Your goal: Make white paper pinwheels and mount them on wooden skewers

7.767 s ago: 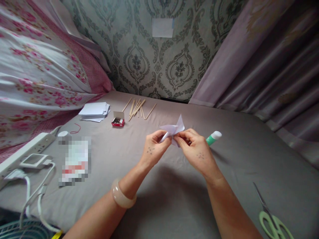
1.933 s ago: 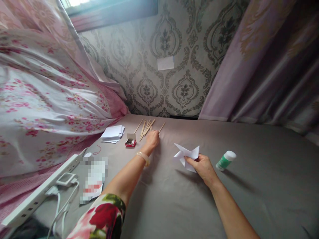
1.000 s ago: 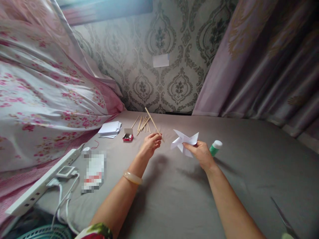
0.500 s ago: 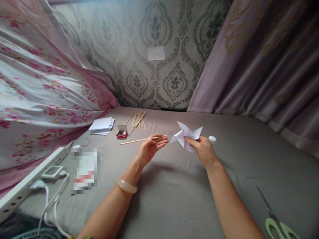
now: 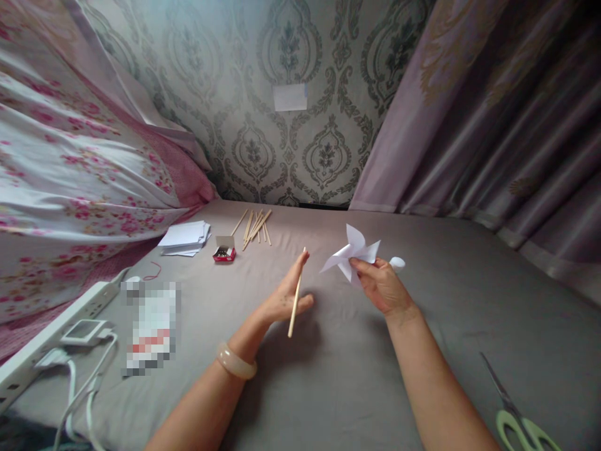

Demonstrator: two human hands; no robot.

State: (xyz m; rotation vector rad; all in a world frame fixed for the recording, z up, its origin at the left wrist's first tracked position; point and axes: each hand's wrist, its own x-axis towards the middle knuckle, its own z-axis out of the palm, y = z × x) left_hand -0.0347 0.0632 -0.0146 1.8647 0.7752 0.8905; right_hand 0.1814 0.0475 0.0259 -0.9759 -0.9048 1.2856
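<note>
My left hand (image 5: 285,302), with a pale bangle on its wrist, is turned edge-on and holds a thin wooden stick (image 5: 295,303). The stick slants nearly upright across the hand, its lower end sticking out below. How the fingers grip it is partly hidden. To the right, my right hand (image 5: 382,285) pinches a white paper pinwheel (image 5: 347,252) between thumb and fingers near its centre. The pinwheel's folded blades fan out towards the left and away from me. A gap separates the stick from the pinwheel.
Several wooden sticks (image 5: 256,228) lie at the back beside a small open red box (image 5: 224,253) of tiny items and a paper stack (image 5: 184,238). A power strip (image 5: 61,338) with cables runs along the left. Scissors (image 5: 511,410) with green handles lie at front right.
My left hand has turned over, swinging the stick from nearly level to nearly upright. My right hand has tilted the pinwheel slightly and still holds it.
</note>
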